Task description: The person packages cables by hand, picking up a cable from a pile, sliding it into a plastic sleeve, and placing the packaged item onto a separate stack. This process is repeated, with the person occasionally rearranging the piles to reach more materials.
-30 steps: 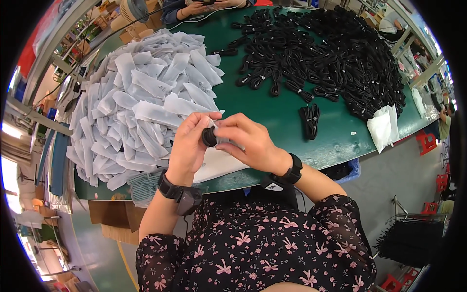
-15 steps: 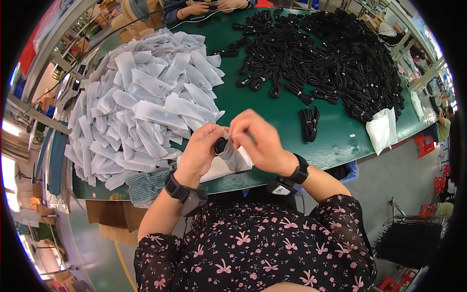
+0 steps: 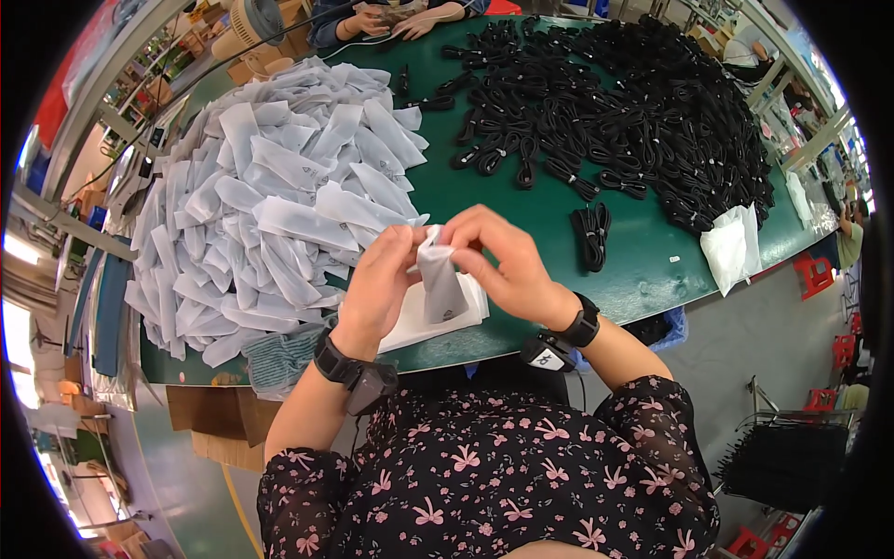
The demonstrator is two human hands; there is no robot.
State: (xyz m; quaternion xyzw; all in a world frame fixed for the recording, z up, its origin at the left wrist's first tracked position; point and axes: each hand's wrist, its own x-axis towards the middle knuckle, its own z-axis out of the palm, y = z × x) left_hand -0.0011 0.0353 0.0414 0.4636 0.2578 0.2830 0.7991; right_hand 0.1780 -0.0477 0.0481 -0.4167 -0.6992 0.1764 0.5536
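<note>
My left hand (image 3: 380, 279) and my right hand (image 3: 500, 261) pinch the top end of a frosted plastic bag (image 3: 442, 287) between them. Something dark shows through its translucent wall. The bag hangs tilted over a stack of flat white bags (image 3: 419, 322) at the table's near edge. A large heap of filled frosted bags (image 3: 270, 196) lies left of my left hand. To the right of my right hand, one coiled black cable (image 3: 591, 237) lies by itself on the green table (image 3: 540, 219). A big pile of coiled black cables (image 3: 615, 112) covers the far right.
A white plastic bag (image 3: 731, 247) lies at the table's right edge. Bundled grey-green cloth (image 3: 284, 359) sits at the near left edge. Across the table are a co-worker's hands (image 3: 391, 20). A metal frame post (image 3: 74, 140) and a fan (image 3: 256, 20) stand at left.
The dark coil visible at the bag's mouth is now enclosed, and the bag's top is gathered between my fingers. Across the table, the co-worker's hands have moved, and a small black cable lies near them.
</note>
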